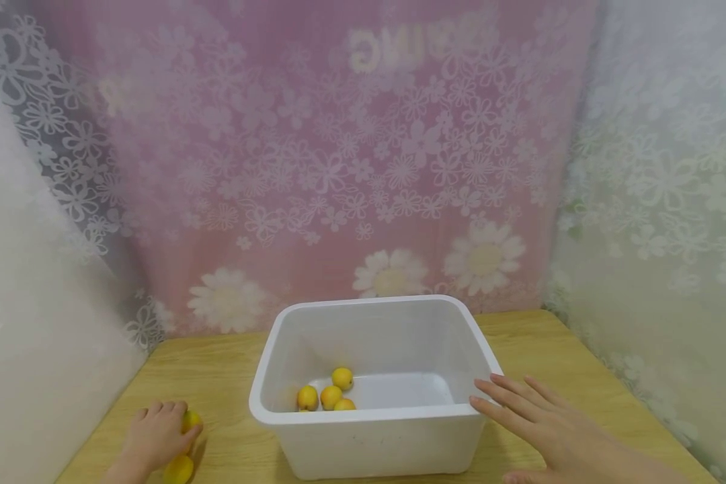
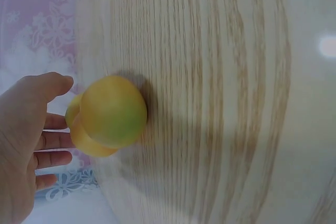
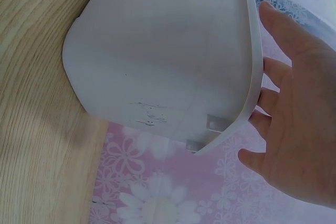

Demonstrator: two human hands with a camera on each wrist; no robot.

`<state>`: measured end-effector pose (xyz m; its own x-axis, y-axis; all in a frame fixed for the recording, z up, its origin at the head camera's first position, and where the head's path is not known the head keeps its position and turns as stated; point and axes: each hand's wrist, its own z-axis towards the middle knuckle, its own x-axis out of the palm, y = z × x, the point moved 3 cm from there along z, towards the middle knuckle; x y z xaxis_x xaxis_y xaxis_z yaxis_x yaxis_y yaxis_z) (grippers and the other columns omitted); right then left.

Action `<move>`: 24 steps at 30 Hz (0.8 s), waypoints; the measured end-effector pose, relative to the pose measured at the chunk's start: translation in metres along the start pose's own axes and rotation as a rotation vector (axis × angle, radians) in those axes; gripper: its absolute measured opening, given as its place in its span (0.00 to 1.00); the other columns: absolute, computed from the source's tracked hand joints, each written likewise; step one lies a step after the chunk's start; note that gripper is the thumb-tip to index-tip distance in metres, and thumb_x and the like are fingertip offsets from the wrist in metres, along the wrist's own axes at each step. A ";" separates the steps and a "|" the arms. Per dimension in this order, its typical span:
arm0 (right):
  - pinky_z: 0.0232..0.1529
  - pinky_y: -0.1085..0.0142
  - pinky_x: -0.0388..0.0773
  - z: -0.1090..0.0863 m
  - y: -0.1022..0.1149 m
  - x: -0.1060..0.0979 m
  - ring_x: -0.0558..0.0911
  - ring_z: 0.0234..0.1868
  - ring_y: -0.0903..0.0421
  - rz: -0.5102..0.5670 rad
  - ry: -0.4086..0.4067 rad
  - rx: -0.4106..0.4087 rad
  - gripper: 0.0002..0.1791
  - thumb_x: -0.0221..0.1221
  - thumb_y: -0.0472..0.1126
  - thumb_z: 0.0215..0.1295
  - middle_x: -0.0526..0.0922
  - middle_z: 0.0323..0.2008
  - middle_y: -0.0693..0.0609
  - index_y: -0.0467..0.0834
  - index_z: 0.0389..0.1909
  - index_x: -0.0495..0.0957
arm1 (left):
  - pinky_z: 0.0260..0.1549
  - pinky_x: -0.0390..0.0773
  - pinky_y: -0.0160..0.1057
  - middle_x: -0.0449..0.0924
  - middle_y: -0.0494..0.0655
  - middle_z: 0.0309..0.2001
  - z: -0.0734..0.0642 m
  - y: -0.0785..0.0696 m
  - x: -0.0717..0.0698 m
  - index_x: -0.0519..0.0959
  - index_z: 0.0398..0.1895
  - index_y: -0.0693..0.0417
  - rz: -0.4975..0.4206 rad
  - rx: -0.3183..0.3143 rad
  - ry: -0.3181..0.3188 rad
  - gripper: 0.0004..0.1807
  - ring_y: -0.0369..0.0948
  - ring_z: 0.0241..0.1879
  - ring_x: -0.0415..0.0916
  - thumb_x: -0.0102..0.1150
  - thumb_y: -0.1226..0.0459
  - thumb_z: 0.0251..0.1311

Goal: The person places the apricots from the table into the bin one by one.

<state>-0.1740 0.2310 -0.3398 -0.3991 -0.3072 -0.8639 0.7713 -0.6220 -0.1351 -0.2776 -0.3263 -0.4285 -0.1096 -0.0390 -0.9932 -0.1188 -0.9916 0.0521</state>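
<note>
At the table's left front, my left hand (image 1: 156, 433) reaches around yellow fruits with a greenish tinge; their kind is unclear. One fruit (image 1: 191, 421) shows past the fingertips and another fruit (image 1: 178, 469) lies nearer me. In the left wrist view, the closest fruit (image 2: 113, 111) partly covers the others. The thumb stands apart from it, and the fingers extend behind the fruits without gripping. My right hand (image 1: 535, 420) has its fingers spread at the right rim of a white plastic tub (image 1: 375, 444). Several yellow fruits (image 1: 331, 397) lie inside the tub, toward its left.
Everything stands on a wood-grain table (image 1: 230, 363). Behind it hangs a pink flowered curtain (image 1: 339, 168), with pale flowered sheets at both sides. Two small grey tabs (image 3: 216, 123) sit under the tub's rim in the right wrist view.
</note>
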 end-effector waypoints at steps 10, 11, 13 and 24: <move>0.67 0.74 0.29 0.001 0.001 -0.002 0.46 0.72 0.60 -0.007 -0.002 0.014 0.46 0.65 0.60 0.50 0.63 0.67 0.49 0.47 0.69 0.60 | 0.40 0.68 0.58 0.78 0.57 0.40 0.006 -0.001 0.003 0.74 0.41 0.64 -0.002 -0.015 0.034 0.27 0.57 0.41 0.71 0.58 0.46 0.56; 0.67 0.74 0.29 0.001 0.001 -0.002 0.46 0.72 0.60 -0.006 0.000 0.016 0.46 0.65 0.60 0.50 0.63 0.67 0.49 0.47 0.69 0.61 | 0.40 0.68 0.58 0.78 0.56 0.39 0.007 -0.001 0.004 0.74 0.41 0.64 -0.005 -0.014 0.035 0.27 0.56 0.41 0.71 0.58 0.47 0.56; 0.67 0.75 0.28 0.001 0.001 -0.002 0.45 0.72 0.60 -0.008 0.007 0.022 0.46 0.64 0.60 0.50 0.63 0.67 0.49 0.48 0.69 0.60 | 0.40 0.68 0.57 0.78 0.54 0.38 0.007 -0.002 0.005 0.74 0.40 0.62 -0.003 -0.012 0.031 0.25 0.55 0.40 0.71 0.59 0.47 0.55; 0.68 0.75 0.29 0.001 0.002 -0.002 0.43 0.73 0.61 -0.026 0.008 0.004 0.45 0.64 0.60 0.52 0.64 0.67 0.49 0.48 0.69 0.60 | 0.43 0.68 0.58 0.76 0.49 0.31 0.012 -0.005 0.010 0.73 0.34 0.58 -0.015 0.000 -0.005 0.19 0.52 0.37 0.71 0.63 0.51 0.53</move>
<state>-0.1719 0.2300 -0.3382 -0.4155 -0.2852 -0.8637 0.7587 -0.6325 -0.1561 -0.2901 -0.3206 -0.4378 -0.1130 -0.0237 -0.9933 -0.1200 -0.9921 0.0373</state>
